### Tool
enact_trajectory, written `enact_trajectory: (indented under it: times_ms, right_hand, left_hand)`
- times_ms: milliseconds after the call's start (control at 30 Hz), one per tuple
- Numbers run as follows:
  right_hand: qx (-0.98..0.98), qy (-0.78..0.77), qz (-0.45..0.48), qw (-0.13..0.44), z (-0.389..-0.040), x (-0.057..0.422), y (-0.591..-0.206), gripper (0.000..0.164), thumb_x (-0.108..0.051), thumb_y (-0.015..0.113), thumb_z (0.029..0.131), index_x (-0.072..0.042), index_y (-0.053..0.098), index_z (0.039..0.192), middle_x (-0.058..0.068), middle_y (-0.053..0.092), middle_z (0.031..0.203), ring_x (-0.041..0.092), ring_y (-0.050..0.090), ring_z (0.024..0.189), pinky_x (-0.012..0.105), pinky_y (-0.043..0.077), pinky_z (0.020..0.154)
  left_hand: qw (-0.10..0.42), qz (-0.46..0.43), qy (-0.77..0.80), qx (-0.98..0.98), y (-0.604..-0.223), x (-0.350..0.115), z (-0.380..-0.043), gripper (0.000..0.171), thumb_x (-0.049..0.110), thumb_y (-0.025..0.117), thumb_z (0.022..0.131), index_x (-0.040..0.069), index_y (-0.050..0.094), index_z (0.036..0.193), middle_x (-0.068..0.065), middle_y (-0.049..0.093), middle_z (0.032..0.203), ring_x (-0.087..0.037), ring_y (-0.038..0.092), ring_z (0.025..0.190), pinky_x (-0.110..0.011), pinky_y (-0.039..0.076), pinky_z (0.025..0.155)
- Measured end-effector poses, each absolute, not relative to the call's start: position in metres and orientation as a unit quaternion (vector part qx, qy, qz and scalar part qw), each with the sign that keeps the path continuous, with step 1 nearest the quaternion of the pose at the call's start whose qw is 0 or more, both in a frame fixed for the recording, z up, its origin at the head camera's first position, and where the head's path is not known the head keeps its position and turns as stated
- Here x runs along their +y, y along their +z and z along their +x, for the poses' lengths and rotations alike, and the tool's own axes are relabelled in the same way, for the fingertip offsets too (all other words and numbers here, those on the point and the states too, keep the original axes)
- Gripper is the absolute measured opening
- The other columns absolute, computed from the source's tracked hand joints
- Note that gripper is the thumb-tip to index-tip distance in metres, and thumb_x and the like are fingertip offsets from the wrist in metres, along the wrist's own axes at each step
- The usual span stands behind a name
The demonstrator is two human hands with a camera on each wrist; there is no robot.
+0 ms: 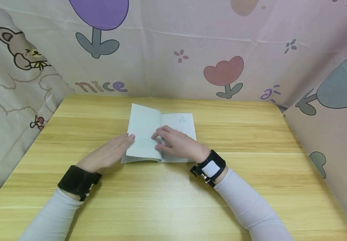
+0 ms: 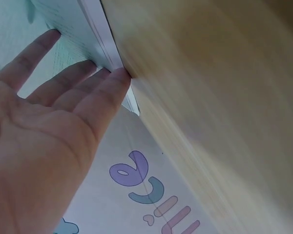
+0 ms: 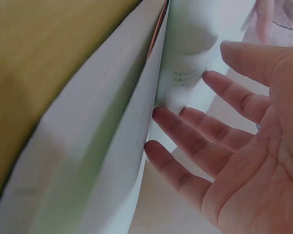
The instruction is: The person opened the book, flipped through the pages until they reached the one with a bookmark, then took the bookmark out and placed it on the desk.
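A booklet (image 1: 143, 124) lies spread out on the wooden table, its left leaf lifted a little above the pages under it. Small green print shows on a page (image 3: 188, 53) in the right wrist view, and the right-hand page (image 1: 188, 125) bears a small drawing near its top. My left hand (image 1: 110, 152), fingers extended, touches the booklet's outer left edge. In the left wrist view its fingertips (image 2: 119, 73) meet the page edges. My right hand (image 1: 181, 144) reaches across the right page, its loosely bent fingers spread and touching the paper by the center fold.
The light wooden table (image 1: 167, 201) extends around the booklet on all sides. A printed cloth (image 1: 161, 73) with flowers and lettering hangs along the back, and more cloth borders both sides. Each wrist wears a black strap (image 1: 78, 180) with a device.
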State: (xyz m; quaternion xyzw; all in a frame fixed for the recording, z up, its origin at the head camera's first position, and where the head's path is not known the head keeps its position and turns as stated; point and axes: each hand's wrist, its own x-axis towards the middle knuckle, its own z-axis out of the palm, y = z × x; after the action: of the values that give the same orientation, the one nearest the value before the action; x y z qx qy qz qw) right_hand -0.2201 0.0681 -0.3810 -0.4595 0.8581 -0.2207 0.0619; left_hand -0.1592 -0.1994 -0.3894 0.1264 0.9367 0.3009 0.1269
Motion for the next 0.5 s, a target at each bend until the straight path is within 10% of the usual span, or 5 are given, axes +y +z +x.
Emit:
enact_trajectory:
  times_ms: [200, 500]
  right_hand:
    - [0.864, -0.207, -0.453, 0.071, -0.2174, 0.0677, -0.3811, 0.038, -0.034, 0.058, 0.096, -0.015, 0.059, 0.129, 0.006, 0.044, 0.138, 0.007, 0.054, 0.076, 0.022, 0.046, 0.077]
    - [0.869, -0.182, -0.455, 0.067, -0.2165, 0.0652, -0.3822, 0.037, -0.033, 0.059, 0.096, -0.016, 0.060, 0.129, 0.009, 0.042, 0.142, 0.010, 0.057, 0.093, 0.025, 0.043, 0.090]
  left_hand:
    - [0.099, 0.150, 0.309, 0.934, -0.3907, -0.2013, -0.1613, 0.071, 0.054, 0.022, 0.103, -0.001, 0.044, 0.142, -0.019, 0.044, 0.141, -0.034, 0.038, 0.130, -0.053, 0.030, 0.104]
    - [0.011, 0.222, 0.302, 0.927, -0.3920, -0.2016, -0.1680, 0.028, 0.036, 0.044, 0.103, 0.012, 0.057, 0.106, 0.001, 0.057, 0.081, -0.017, 0.053, 0.073, -0.033, 0.047, 0.065]
